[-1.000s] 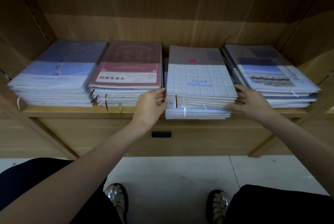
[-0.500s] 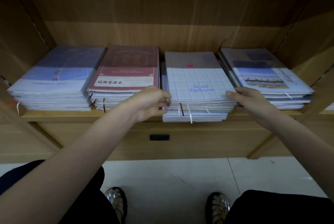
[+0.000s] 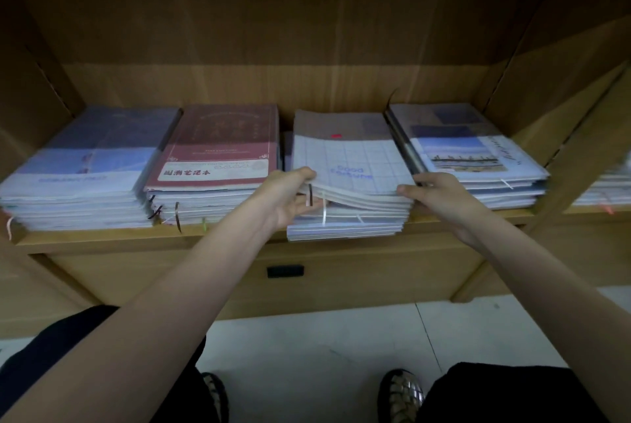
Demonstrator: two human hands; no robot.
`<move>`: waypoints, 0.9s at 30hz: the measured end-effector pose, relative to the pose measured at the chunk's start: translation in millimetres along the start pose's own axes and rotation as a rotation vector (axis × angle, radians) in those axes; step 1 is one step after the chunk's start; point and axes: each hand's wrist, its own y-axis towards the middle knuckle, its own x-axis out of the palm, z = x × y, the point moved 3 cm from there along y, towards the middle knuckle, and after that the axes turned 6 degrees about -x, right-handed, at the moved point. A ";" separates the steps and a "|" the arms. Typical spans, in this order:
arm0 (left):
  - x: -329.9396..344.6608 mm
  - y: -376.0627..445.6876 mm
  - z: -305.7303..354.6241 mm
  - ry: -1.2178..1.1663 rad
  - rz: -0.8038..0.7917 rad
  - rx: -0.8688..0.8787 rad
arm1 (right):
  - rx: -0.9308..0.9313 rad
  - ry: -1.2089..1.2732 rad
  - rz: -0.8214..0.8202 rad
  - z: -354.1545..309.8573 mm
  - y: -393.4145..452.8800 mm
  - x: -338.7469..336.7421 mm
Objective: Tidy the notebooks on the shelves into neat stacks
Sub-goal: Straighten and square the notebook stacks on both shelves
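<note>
Several stacks of notebooks lie side by side on a wooden shelf [image 3: 112,239]. The third stack, with a checked "Good Fortune" cover [image 3: 348,163], juts past the shelf's front edge at its bottom. My left hand [image 3: 285,195] grips the upper notebooks of this stack at their front left corner, thumb on top, fingers beneath, and that corner is lifted. My right hand [image 3: 440,195] holds the same upper bundle at its front right corner. Below them the lower notebooks [image 3: 345,228] stay flat.
A pale blue stack [image 3: 85,170] sits at the far left, a maroon-covered stack [image 3: 218,149] beside it, and a landscape-cover stack [image 3: 471,149] at the right. Shelf side walls stand at both ends. A drawer with a dark handle [image 3: 285,270] lies below; floor and my shoes beneath.
My left hand has slid its fingers under the upper notebooks and raised their left corner. My right hand has closed on the right corner. The view has shifted closer.
</note>
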 end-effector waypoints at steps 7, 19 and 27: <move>-0.3 -3.3 15.3 -0.400 -0.093 -0.012 | 0.116 0.367 0.032 -3.0 -3.3 -8.8; -24.8 -18.0 -8.7 0.201 0.098 0.127 | 0.013 0.431 0.010 -22.5 -16.5 14.6; -13.4 -32.2 27.3 0.338 0.086 0.455 | -0.248 0.400 0.110 -46.8 -25.2 -9.5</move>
